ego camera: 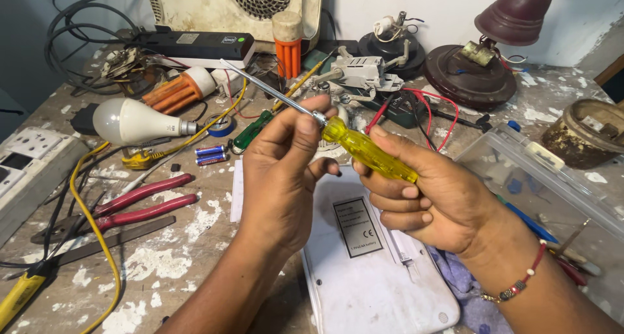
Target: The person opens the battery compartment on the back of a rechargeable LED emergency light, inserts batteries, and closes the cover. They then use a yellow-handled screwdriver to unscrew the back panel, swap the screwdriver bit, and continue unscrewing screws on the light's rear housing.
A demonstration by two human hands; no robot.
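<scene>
My right hand (432, 191) grips the clear yellow handle of a screwdriver (367, 150); its metal shaft (266, 87) points up and to the left. My left hand (283, 171) pinches the shaft where it meets the handle, thumb and forefinger closed on it. Under both hands lies a flat white device (370, 275) turned back side up, with a grey label in its middle.
Red-handled pliers (140, 200), two small blue batteries (211, 154), a white bulb (133, 120), a green screwdriver (252, 130), a yellow cable (97, 236) and a clear plastic box (552, 191) crowd the paint-spattered bench. A fan and lamp parts stand at the back.
</scene>
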